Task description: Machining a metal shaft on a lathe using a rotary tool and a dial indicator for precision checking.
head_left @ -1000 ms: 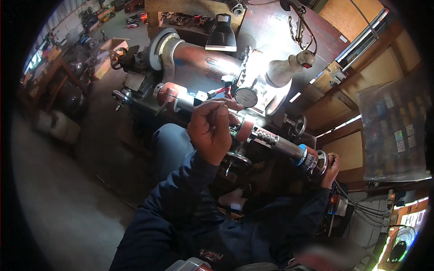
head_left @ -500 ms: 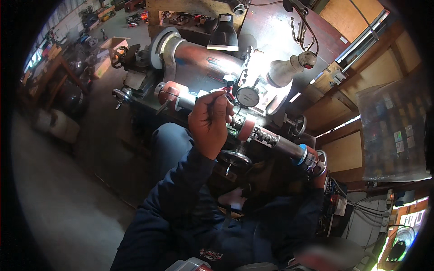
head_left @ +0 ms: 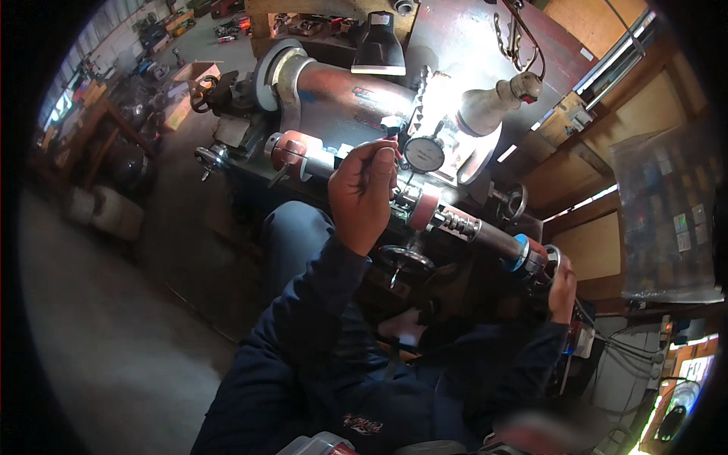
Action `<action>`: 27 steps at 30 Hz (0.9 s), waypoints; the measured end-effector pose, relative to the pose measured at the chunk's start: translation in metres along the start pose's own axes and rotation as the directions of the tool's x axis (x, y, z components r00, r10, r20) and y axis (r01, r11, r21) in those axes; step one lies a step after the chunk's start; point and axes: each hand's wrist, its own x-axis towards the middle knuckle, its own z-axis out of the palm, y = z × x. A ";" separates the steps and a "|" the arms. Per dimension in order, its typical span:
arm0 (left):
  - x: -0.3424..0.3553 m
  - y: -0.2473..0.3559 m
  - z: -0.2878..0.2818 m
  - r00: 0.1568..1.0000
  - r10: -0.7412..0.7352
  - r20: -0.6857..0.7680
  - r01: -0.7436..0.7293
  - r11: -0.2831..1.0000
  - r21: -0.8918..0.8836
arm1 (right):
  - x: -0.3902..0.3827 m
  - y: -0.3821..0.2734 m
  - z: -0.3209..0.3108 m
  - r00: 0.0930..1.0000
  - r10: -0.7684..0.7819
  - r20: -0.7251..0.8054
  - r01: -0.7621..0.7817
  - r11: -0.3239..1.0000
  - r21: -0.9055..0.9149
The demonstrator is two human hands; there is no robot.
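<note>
Right now we have our left hand (head_left: 361, 201) raised over the bar (head_left: 497, 241), just beside the dial gauge (head_left: 423, 154). Its fingers are curled and the thumb meets the forefinger near the tip; we cannot tell whether anything is pinched between them. Our right hand (head_left: 563, 290) is out at the bar's right end, its fingers wrapped on the rim of the end wheel (head_left: 554, 262).

The bar slants down from left to right in front of us. Along it we see a red collar (head_left: 297, 152) toward the left, a red ring (head_left: 425, 208) near the middle, then a spiral piece (head_left: 459, 223), and a blue band (head_left: 521, 252) close to the end wheel. The dial gauge stands face toward us above the red ring, with the white lamp (head_left: 485, 110) shining close by on its right.

Below the red ring, nearer to us, sits a chrome handwheel (head_left: 407, 260) with a small crank handle. Beyond the bar lies a brown cylinder (head_left: 356, 89) with a grey disc (head_left: 271, 80) at its left end. Our left knee (head_left: 296, 227) shows beside the left hand.
</note>
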 end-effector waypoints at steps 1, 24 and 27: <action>0.000 -0.001 0.001 1.000 -0.015 0.008 0.015 1.000 -0.017 | -0.003 -0.010 0.005 0.997 -0.025 0.069 0.036 0.988 -0.149; -0.010 -0.002 0.011 0.938 0.302 0.168 -0.345 0.826 0.445 | -0.034 -0.028 0.029 0.977 -0.076 -0.201 0.024 0.968 -0.250; -0.014 0.009 0.016 0.902 0.358 0.243 -0.433 0.738 0.518 | -0.034 -0.029 0.029 0.975 -0.087 -0.203 0.034 0.968 -0.248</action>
